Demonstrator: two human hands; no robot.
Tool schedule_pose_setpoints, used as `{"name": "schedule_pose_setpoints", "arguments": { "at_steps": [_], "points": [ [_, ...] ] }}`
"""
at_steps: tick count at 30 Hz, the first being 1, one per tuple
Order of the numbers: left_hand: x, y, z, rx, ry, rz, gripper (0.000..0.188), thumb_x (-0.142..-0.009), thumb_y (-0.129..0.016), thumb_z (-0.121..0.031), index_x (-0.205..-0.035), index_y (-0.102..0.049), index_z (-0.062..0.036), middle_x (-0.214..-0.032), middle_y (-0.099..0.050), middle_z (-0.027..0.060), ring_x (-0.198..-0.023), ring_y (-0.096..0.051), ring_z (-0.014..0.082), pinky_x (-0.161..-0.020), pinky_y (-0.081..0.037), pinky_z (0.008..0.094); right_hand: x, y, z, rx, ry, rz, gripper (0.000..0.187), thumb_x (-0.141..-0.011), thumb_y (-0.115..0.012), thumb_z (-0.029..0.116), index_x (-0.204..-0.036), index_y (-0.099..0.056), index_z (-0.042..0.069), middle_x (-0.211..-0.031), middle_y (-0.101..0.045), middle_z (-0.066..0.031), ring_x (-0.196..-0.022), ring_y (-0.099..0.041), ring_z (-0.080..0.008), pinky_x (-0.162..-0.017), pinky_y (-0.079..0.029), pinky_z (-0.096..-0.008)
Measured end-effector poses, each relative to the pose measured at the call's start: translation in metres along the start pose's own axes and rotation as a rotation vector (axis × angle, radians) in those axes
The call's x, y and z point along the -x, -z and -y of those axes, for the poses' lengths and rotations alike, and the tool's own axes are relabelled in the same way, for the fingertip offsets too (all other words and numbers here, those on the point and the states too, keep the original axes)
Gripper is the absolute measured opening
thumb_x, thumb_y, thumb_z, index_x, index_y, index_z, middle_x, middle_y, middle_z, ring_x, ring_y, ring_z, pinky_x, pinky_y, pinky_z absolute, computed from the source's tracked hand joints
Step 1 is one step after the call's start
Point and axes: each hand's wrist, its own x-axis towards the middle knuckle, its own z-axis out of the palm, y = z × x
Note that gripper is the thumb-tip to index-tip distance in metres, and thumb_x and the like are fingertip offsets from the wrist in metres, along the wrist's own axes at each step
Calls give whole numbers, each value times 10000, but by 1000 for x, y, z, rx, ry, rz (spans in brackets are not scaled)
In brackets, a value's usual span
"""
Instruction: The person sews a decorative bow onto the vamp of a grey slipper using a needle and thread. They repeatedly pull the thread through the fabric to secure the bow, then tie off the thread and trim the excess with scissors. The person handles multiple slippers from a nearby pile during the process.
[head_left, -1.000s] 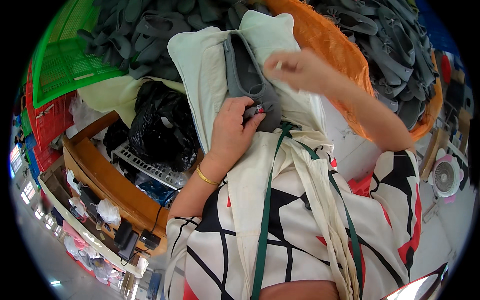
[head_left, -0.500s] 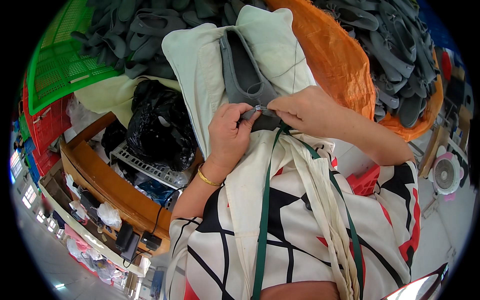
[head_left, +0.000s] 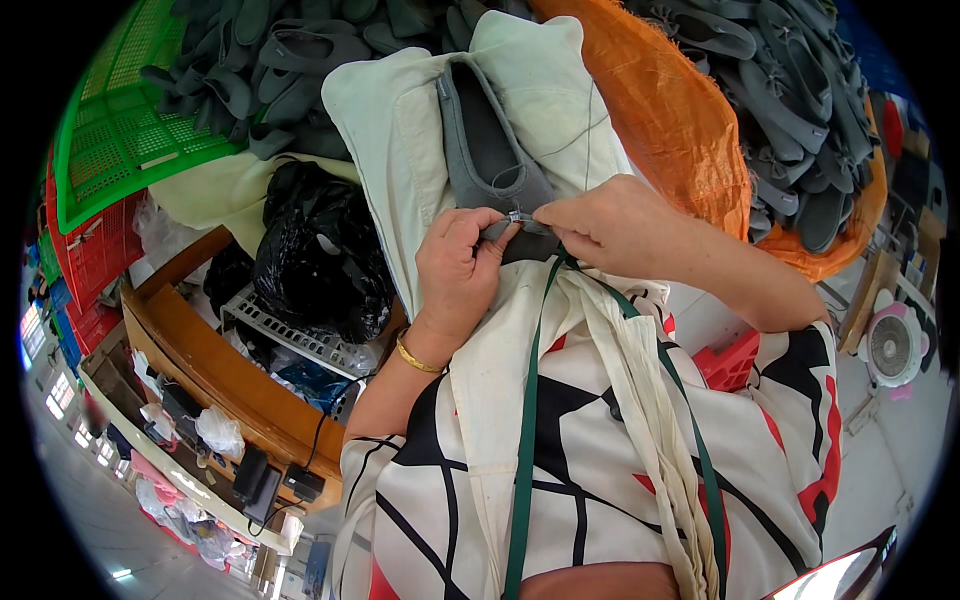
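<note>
A dark grey slip-on shoe lies on the pale cloth over my lap, its opening facing up and its toe toward me. Just over the toe, my left hand pinches a small grey strip with a shiny bit on it between thumb and finger. My right hand comes from the right with its fingers closed on the strip's other end. Whether a needle is also in those fingers is hidden. A thin dark thread loops over the cloth and by the shoe's opening.
Grey shoes are heaped at the back left beside a green crate. More shoes fill an orange sack on the right. A black plastic bag and a wooden drawer frame stand left. A fan is far right.
Almost nothing differs. My right hand has shifted very slightly; both hands keep their pinch at the shoe's toe.
</note>
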Motion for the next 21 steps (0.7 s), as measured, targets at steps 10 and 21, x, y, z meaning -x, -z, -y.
{"name": "schedule_pose_setpoints", "arguments": {
  "at_steps": [10, 21],
  "points": [
    [3, -1, -5, -26, -24, -65, 139, -747, -777, -19, -856, -697, -50, -722, -642, 78, -604, -588, 249, -536, -456, 345, -2, -8, 11, -8, -224, 95, 131, -928, -543, 148, -1001, -588, 48, -702, -650, -183, -670, -637, -407, -632, -493, -499],
    [9, -7, 3, 9, -140, -109, 233, -706, -763, 21, -927, -713, -35, -758, -666, 108, -655, -628, 269, -581, -492, 341, -12, -23, -12, -255, -141, -31, 127, -935, -578, 160, -953, -590, 35, -693, -647, -155, -623, -636, -342, -606, -500, -424]
  ]
}}
